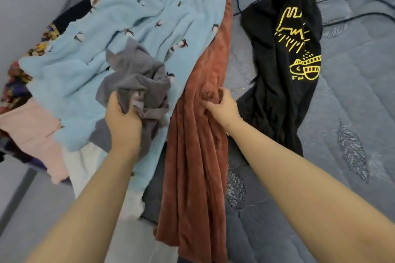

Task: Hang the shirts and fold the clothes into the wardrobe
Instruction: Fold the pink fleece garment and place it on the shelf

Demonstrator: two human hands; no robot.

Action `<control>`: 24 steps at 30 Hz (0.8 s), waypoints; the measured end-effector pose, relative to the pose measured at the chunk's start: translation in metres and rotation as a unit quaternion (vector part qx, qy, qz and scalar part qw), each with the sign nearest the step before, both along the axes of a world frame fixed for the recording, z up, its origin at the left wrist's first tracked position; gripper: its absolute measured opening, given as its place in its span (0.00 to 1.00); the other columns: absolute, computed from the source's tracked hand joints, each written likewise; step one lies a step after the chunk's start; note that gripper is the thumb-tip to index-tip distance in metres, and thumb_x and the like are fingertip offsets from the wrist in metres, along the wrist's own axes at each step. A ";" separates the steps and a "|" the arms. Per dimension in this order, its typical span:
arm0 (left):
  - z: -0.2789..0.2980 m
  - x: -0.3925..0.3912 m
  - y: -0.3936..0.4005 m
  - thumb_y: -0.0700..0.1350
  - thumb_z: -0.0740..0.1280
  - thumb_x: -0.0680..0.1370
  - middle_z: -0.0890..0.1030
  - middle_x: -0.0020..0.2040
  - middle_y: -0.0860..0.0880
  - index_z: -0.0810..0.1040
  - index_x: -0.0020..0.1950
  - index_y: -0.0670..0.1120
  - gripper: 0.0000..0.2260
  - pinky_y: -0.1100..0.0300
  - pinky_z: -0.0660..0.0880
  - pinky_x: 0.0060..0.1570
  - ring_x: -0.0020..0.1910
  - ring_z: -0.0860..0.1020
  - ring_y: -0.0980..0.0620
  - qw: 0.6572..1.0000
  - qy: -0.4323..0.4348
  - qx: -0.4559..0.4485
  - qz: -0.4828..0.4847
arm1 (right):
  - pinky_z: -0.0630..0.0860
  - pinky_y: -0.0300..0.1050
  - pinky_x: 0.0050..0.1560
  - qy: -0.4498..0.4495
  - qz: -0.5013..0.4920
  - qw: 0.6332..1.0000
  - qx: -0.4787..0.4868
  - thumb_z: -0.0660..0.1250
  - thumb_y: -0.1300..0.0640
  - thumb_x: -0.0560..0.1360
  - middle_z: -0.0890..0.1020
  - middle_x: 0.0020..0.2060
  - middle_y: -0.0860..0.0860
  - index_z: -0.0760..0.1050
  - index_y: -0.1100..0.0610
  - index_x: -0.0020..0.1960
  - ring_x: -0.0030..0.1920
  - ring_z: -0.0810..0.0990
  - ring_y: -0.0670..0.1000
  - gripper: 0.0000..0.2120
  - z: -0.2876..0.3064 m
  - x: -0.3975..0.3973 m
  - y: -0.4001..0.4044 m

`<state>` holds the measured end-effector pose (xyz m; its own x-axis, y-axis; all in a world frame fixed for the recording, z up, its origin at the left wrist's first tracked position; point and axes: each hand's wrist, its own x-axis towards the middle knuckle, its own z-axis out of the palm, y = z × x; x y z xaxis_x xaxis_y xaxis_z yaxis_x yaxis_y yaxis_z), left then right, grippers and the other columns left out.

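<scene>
Far left: pink garment (32, 132) and floral fabric (19, 83) at pile edge. Light blue fleece (149, 17), bird print, spread over pile on bed. Left hand (123, 123) clutches crumpled grey garment (136, 79) atop fleece. Rust plush garment (198, 156) lies lengthwise, draped off bed edge; right hand (222, 105) pinches fold. Black shirt (284, 66), yellow graphic, rumpled on grey quilt (352, 102).

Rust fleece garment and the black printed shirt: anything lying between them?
In the head view, only bare grey quilted bedding separates the rust fleece garment from the black printed shirt higher up; near the right hand they nearly meet.
</scene>
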<state>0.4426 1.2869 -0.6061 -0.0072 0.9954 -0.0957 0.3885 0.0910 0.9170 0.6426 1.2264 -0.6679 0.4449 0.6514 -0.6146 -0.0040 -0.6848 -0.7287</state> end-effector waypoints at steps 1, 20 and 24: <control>0.002 -0.004 0.007 0.37 0.62 0.80 0.75 0.41 0.54 0.70 0.44 0.55 0.13 0.57 0.74 0.46 0.43 0.73 0.54 0.998 -0.030 -0.024 0.040 | 0.76 0.48 0.55 -0.039 0.010 0.999 0.012 0.68 0.56 0.75 0.80 0.54 0.52 0.70 0.56 0.67 0.54 0.79 0.53 0.21 -0.003 -0.007 0.001; 0.011 0.079 -0.084 0.36 0.69 0.75 0.76 0.60 0.46 0.77 0.62 0.43 0.16 0.63 0.70 0.62 0.60 0.75 0.51 0.918 0.110 0.002 -0.382 | 0.75 0.33 0.50 0.195 -0.077 0.977 -0.037 0.63 0.69 0.75 0.82 0.53 0.49 0.76 0.49 0.58 0.51 0.81 0.43 0.19 0.041 -0.021 -0.228; -0.030 0.143 -0.078 0.53 0.69 0.77 0.64 0.75 0.43 0.59 0.76 0.41 0.34 0.55 0.62 0.71 0.74 0.64 0.46 0.878 0.182 -0.204 -0.393 | 0.73 0.40 0.56 0.144 -0.159 0.977 -0.014 0.58 0.67 0.77 0.82 0.55 0.50 0.77 0.49 0.55 0.54 0.79 0.46 0.17 0.031 0.007 -0.199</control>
<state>0.5858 1.2090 -0.6366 0.5632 0.5891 -0.5794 0.7384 -0.0443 0.6729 0.6493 1.0276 -0.6371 0.4281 0.4897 -0.7595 -0.4214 -0.6353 -0.6472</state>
